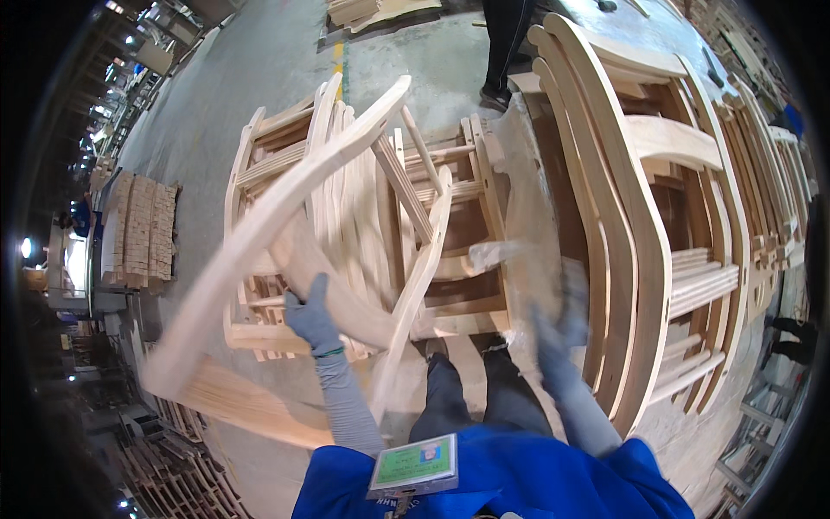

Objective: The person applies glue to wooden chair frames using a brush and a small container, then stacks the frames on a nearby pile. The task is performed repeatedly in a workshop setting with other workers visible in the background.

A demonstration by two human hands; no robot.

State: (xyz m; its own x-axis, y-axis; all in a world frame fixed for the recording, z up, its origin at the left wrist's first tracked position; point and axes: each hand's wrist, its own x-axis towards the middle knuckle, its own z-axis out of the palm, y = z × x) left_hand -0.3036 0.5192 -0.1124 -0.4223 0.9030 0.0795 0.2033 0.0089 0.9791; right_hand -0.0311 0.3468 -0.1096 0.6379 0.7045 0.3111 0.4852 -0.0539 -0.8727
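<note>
Left hand (315, 323) was clamped on the wooden frame's (333, 149) curved slat (304, 261); long axis ran near-left to far-right. Right hand (564, 324) was blurred, couldn't tell its grip.

Wooden frame (285, 195) tilted, left hand (313, 316) gripping

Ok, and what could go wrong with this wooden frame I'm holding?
Only your left hand grips the wooden frame; your right hand is off it, so it might twist or slip. The frame's lower right end comes down near your left leg and could knock it. The standing frames appear just beyond, so wood might bump and get marked.
</note>
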